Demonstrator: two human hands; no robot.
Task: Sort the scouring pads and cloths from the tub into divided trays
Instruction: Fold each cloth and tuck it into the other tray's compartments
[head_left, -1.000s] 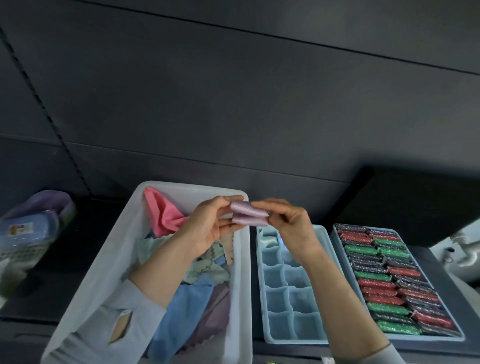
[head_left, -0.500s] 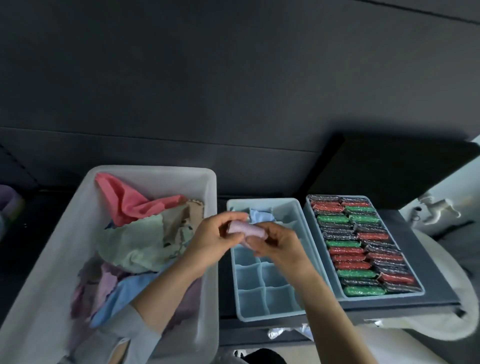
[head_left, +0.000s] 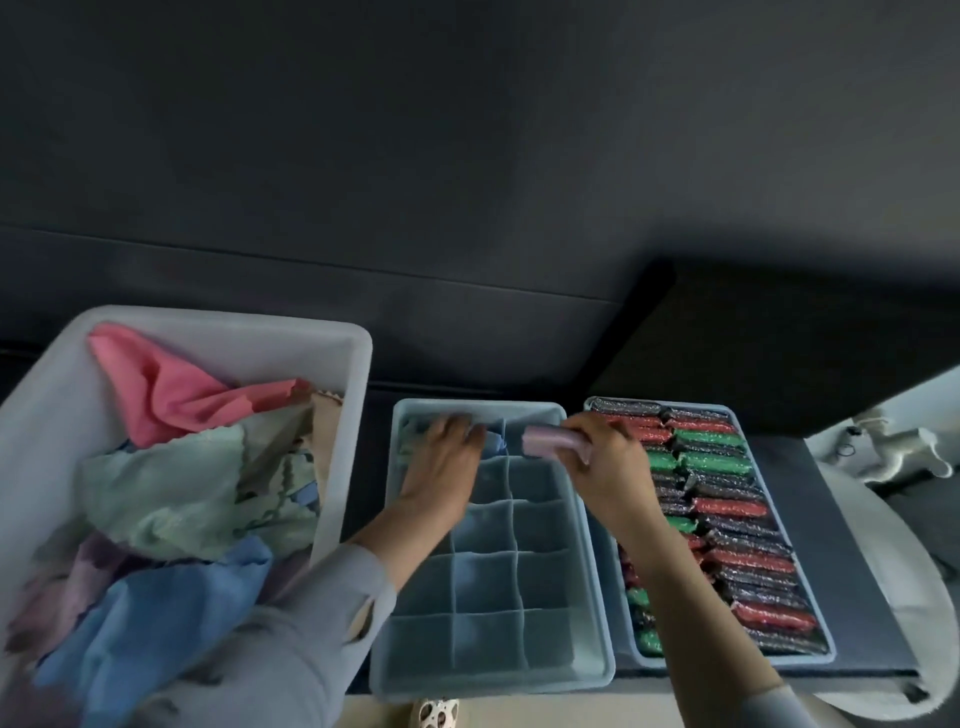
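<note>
The right hand (head_left: 605, 462) holds a little rolled-up purple cloth (head_left: 550, 442). Its fingers are curled around one end of the roll, and the rest of the roll sticks out to the left. The roll is above the far right corner of the blue tray (head_left: 597, 613), the one with many small boxes in it. I cannot tell if the roll touches the tray.

The left hand (head_left: 444, 460) reaches into the far left part of the same tray. Its fingers point forward and bend down a little. The fingertips are on or just by a light blue cloth (head_left: 494, 440) that sits in a far box. The picture is blurry there, so I cannot tell if the fingers pinch that cloth or only touch it. A pale green bit of cloth (head_left: 410, 441) peeks out just left of this hand.

Most boxes in the blue tray look bare.

To the left is a big white tub (head_left: 343, 415). It holds a heap of loose cloths: a pink cloth (head_left: 171, 389) at the back, a green cloth (head_left: 171, 493) in the middle, and a blue cloth (head_left: 156, 618) near the front.

To the right is a second tray (head_left: 826, 644). It is packed with rows of shiny pads (head_left: 727, 499) in red, green and dark grey. The right arm crosses over its near left side.
</note>
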